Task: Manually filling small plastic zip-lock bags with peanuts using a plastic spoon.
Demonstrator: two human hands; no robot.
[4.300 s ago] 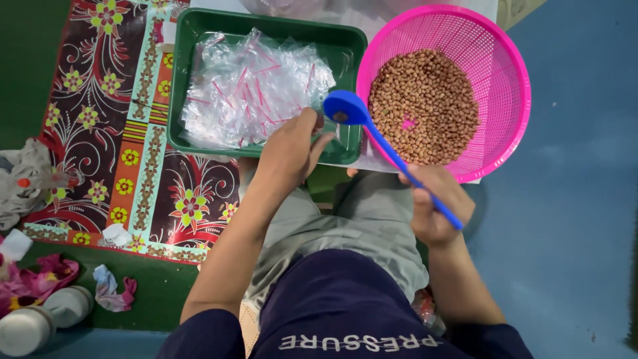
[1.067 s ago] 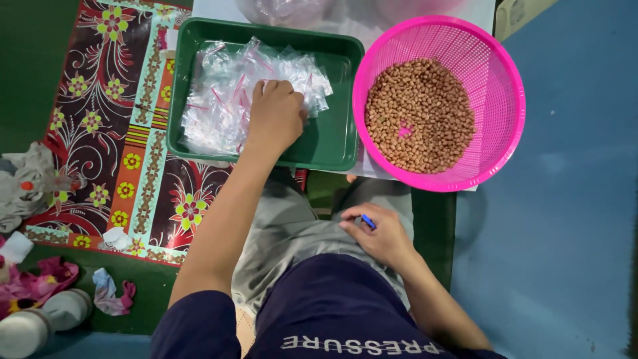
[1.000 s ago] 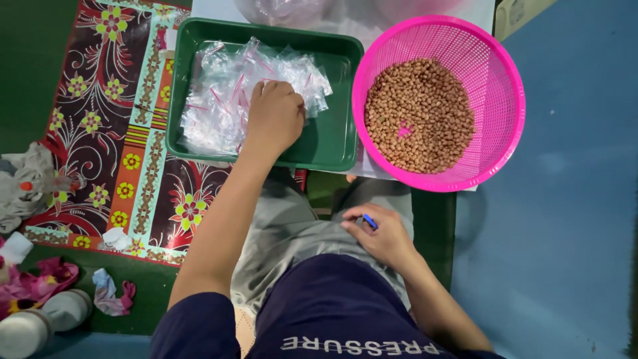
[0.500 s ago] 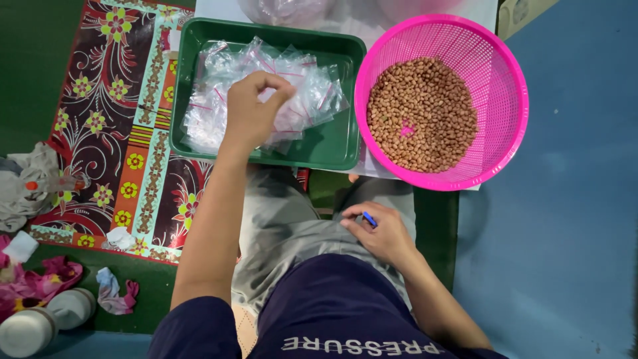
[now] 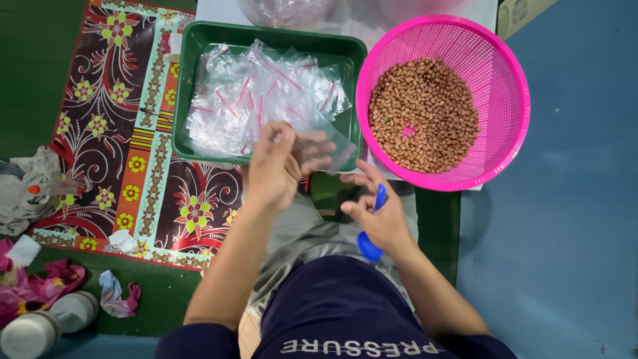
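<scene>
Up close, a small clear bag [image 5: 325, 147] hangs just off the green tray [image 5: 199, 40], pinched in the left hand [image 5: 272, 169]; the right hand [image 5: 379, 216] grips a blue spoon [image 5: 372, 229] beside a pink basket [image 5: 512, 86] of peanuts [image 5: 422, 113].

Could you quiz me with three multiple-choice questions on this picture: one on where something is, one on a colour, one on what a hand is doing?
1. Where are the peanuts?
A. green tray
B. pink basket
C. on the mat

2. What colour is the spoon?
A. blue
B. red
C. white

3. What is the left hand doing?
A. resting flat on the mat
B. pinching a clear bag
C. scooping peanuts

Answers:
1 B, they fill the pink basket.
2 A, its blue bowl shows under the right hand.
3 B, a clear bag hangs from its fingers just off the green tray.
</scene>
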